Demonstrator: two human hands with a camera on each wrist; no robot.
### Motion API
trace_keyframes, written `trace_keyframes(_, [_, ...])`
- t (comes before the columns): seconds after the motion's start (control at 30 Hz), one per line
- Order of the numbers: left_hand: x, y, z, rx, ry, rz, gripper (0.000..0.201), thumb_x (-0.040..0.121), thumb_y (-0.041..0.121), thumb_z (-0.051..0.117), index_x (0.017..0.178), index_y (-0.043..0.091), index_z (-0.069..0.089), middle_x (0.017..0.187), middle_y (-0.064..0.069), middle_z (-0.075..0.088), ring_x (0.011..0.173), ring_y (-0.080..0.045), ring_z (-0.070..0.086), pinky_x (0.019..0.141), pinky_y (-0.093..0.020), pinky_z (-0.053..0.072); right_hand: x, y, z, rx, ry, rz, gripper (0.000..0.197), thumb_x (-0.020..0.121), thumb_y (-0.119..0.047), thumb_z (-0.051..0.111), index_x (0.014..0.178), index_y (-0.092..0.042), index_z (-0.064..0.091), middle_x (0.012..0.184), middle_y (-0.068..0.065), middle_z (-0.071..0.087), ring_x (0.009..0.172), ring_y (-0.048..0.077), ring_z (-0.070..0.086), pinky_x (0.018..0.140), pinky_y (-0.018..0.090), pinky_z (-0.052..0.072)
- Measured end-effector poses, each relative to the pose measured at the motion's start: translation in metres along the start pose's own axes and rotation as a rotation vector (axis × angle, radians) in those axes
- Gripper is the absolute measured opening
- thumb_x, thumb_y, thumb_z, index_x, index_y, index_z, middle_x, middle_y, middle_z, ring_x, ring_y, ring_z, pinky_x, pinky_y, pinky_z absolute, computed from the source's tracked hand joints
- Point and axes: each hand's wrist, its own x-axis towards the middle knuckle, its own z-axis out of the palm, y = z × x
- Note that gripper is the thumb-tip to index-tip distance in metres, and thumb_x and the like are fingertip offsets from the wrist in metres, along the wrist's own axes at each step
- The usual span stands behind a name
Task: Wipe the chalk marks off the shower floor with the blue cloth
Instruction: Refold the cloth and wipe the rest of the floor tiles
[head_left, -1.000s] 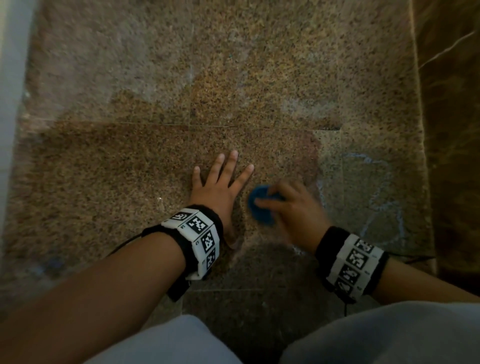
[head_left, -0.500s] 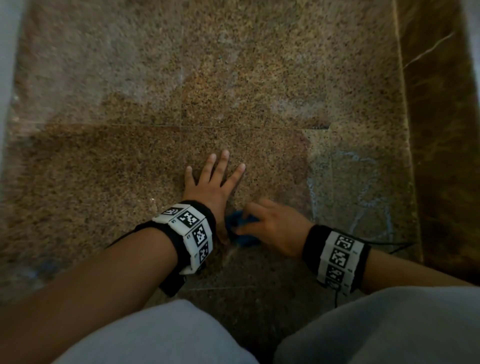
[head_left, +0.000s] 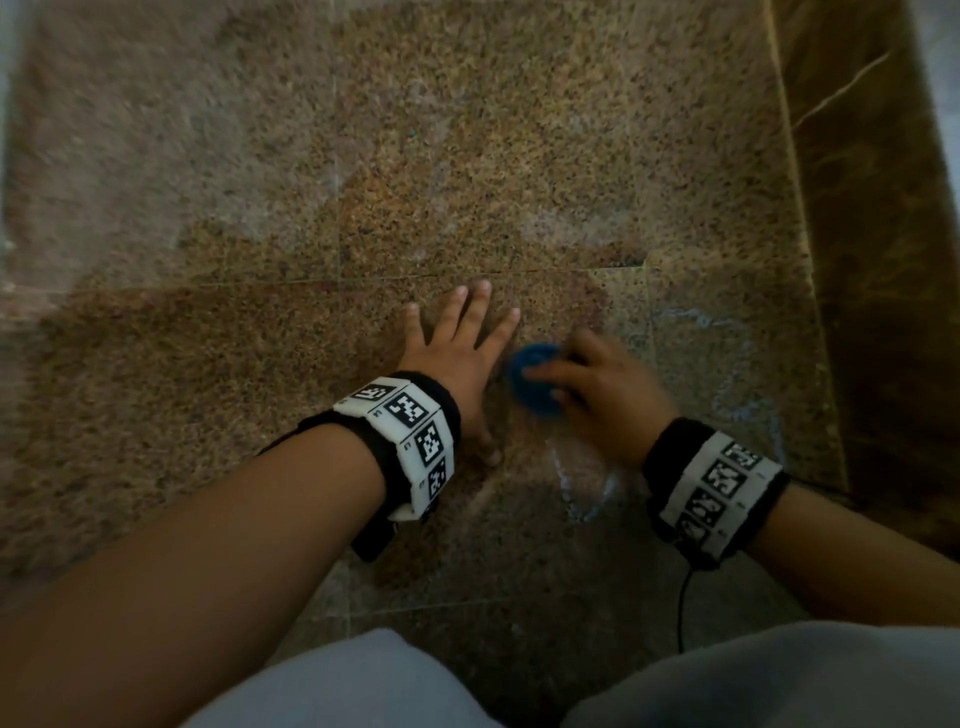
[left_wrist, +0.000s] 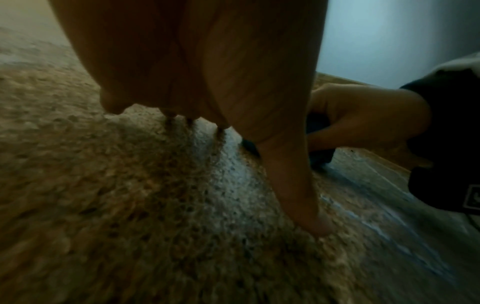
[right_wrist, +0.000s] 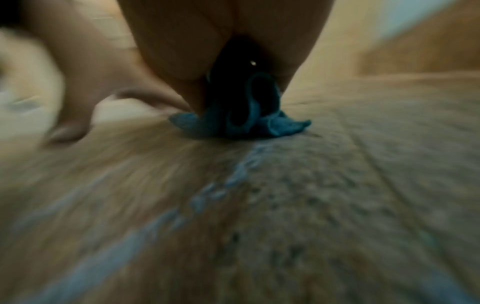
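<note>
My right hand (head_left: 597, 395) grips the bunched blue cloth (head_left: 532, 382) and presses it onto the speckled brown shower floor (head_left: 260, 364); the hand is blurred by motion. In the right wrist view the cloth (right_wrist: 241, 121) bulges out under the curled fingers. My left hand (head_left: 457, 353) lies flat on the floor just left of the cloth, fingers spread and straight. Pale blue chalk marks (head_left: 582, 488) run near my right wrist, with more chalk lines (head_left: 748, 410) further right. In the right wrist view a chalk streak (right_wrist: 207, 195) leads away from the cloth.
A darker brown raised edge (head_left: 872, 260) borders the floor on the right. A darker wet-looking patch (head_left: 363, 322) covers the floor around my left hand. My knees in grey trousers (head_left: 727, 680) are at the bottom. A thin black cable (head_left: 683, 608) hangs from the right wristband.
My right hand has pushed the cloth away from me and slightly right, from beside the left wrist up to level with the left fingers. The left hand stays flat on the floor.
</note>
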Motion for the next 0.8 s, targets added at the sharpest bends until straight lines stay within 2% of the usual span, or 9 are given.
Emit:
trace_keyframes(0.1, [0.006, 0.005, 0.001, 0.009, -0.004, -0.002, 0.15, 0.056, 0.067, 0.079, 0.142, 0.028, -0.037, 0.145, -0.008, -0.048, 0.138, -0.031, -0.037, 0.111, -0.064, -0.01, -0.002, 0.009, -0.005, -0.018, 0.085, 0.129, 0.037, 0.074, -0.001, 0.07, 0.108, -0.015, 0.069, 0.1, 0.016, 0.056, 0.086, 0.039, 0.055, 0.074, 0.044, 0.051])
trace_keyframes(0.2, [0.007, 0.008, 0.003, 0.009, 0.018, -0.032, 0.144, 0.064, 0.059, 0.08, 0.141, 0.029, -0.038, 0.144, -0.009, -0.049, 0.138, -0.031, -0.036, 0.111, -0.064, -0.008, -0.016, -0.01, 0.004, -0.095, 0.012, -0.055, 0.035, 0.073, -0.012, 0.068, 0.107, -0.018, 0.068, 0.096, 0.011, 0.056, 0.08, 0.034, 0.056, 0.069, 0.035, 0.05])
trace_keyframes(0.27, [0.007, 0.008, 0.003, -0.003, 0.016, -0.051, 0.141, 0.069, 0.049, 0.082, 0.14, 0.03, -0.039, 0.145, -0.009, -0.048, 0.139, -0.032, -0.035, 0.111, -0.064, -0.008, -0.031, -0.021, 0.01, -0.076, -0.097, -0.201, 0.043, 0.067, -0.02, 0.079, 0.108, -0.021, 0.068, 0.097, 0.006, 0.052, 0.084, 0.026, 0.052, 0.062, 0.027, 0.048])
trace_keyframes(0.37, [0.011, 0.013, 0.003, -0.002, 0.007, -0.055, 0.142, 0.069, 0.047, 0.083, 0.14, 0.03, -0.039, 0.145, -0.009, -0.048, 0.139, -0.033, -0.035, 0.111, -0.065, -0.006, -0.043, -0.016, 0.006, -0.027, -0.194, -0.271, 0.043, 0.07, -0.021, 0.078, 0.112, -0.025, 0.066, 0.099, 0.004, 0.052, 0.085, 0.021, 0.047, 0.056, 0.025, 0.045])
trace_keyframes(0.47, [0.009, 0.013, 0.002, 0.0, -0.019, -0.053, 0.153, 0.055, 0.06, 0.084, 0.139, 0.03, -0.04, 0.144, -0.008, -0.049, 0.138, -0.032, -0.036, 0.111, -0.064, -0.006, -0.038, 0.004, -0.004, -0.009, -0.053, -0.045, 0.031, 0.078, -0.013, 0.064, 0.107, -0.02, 0.07, 0.096, 0.009, 0.058, 0.082, 0.029, 0.058, 0.065, 0.028, 0.045])
trace_keyframes(0.57, [0.007, 0.012, 0.001, -0.014, -0.015, -0.056, 0.155, 0.052, 0.061, 0.084, 0.139, 0.031, -0.039, 0.144, -0.007, -0.05, 0.138, -0.031, -0.036, 0.112, -0.064, -0.006, -0.038, 0.006, -0.002, -0.036, 0.067, 0.133, 0.035, 0.076, -0.001, 0.068, 0.109, -0.015, 0.069, 0.102, 0.014, 0.058, 0.085, 0.035, 0.057, 0.069, 0.039, 0.053])
trace_keyframes(0.63, [0.006, 0.011, 0.001, -0.017, -0.004, -0.055, 0.154, 0.052, 0.062, 0.084, 0.14, 0.032, -0.039, 0.144, -0.006, -0.05, 0.139, -0.03, -0.036, 0.113, -0.063, -0.006, -0.045, -0.008, 0.008, -0.099, 0.025, 0.054, 0.035, 0.077, -0.007, 0.066, 0.11, -0.016, 0.068, 0.107, 0.014, 0.058, 0.088, 0.036, 0.057, 0.072, 0.044, 0.055])
trace_keyframes(0.73, [0.005, 0.01, 0.003, -0.019, 0.012, -0.044, 0.151, 0.054, 0.062, 0.083, 0.141, 0.032, -0.037, 0.145, -0.006, -0.048, 0.139, -0.03, -0.035, 0.113, -0.063, -0.006, -0.052, -0.023, 0.012, -0.018, -0.15, -0.144, 0.034, 0.077, -0.013, 0.068, 0.111, -0.016, 0.067, 0.108, 0.013, 0.058, 0.088, 0.034, 0.059, 0.072, 0.04, 0.055])
trace_keyframes(0.8, [0.007, 0.008, 0.003, -0.026, 0.02, -0.04, 0.151, 0.054, 0.062, 0.083, 0.142, 0.033, -0.036, 0.146, -0.005, -0.048, 0.139, -0.029, -0.035, 0.113, -0.062, -0.006, -0.044, -0.016, 0.004, 0.007, -0.192, -0.192, 0.028, 0.084, -0.02, 0.055, 0.108, -0.018, 0.069, 0.106, 0.012, 0.058, 0.085, 0.033, 0.059, 0.071, 0.04, 0.055])
